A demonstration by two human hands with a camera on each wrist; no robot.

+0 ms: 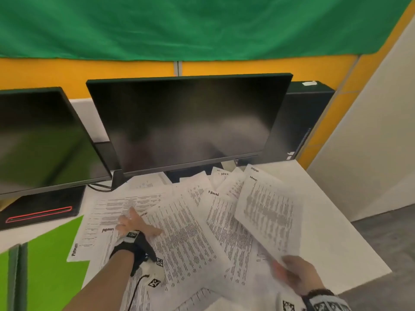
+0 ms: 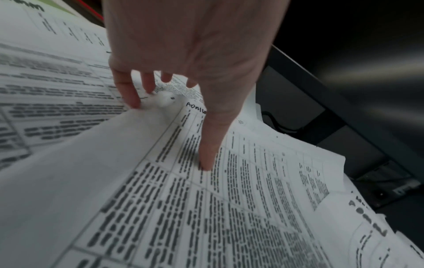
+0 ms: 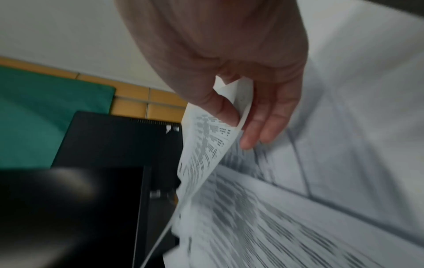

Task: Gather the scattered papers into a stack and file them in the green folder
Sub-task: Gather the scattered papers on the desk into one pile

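Across the back of the desk: a green cloth backdrop (image 1: 202,25), soft and creased, hung over orange partition panels (image 1: 67,72).

Item: central monitor (image 1: 186,122), a wide rectangle, its dark glossy screen off. A second monitor (image 1: 40,140) stands to its left, angled, equally dark. A black box-shaped computer case (image 1: 301,122) stands behind the central screen on the right.

Item: white desk (image 1: 336,232), smooth and matt, its right corner bare.

Item: scattered papers (image 1: 179,232), thin white sheets printed with dense rows of black text and ruled tables, overlapping at many angles from the monitor's foot to the near edge. Some bear handwritten headings.

Item: green folder (image 1: 51,265), flat, bright and smooth, at the near left of the desk, with the leftmost sheets lying over its right edge.

Item: black flat device with a thin red outline (image 1: 40,213), beneath the left monitor.

Item: single sheet (image 1: 269,212), raised off the pile and curling, blurred in the head view. My right hand (image 1: 296,274) pinches its near corner, thumb on the printed face and fingers (image 3: 263,123) behind.

Item: my left hand (image 1: 134,223), spread with straight fingers, holding nothing; its fingertips (image 2: 206,163) press flat on the printed sheets. A black strap circles that wrist.
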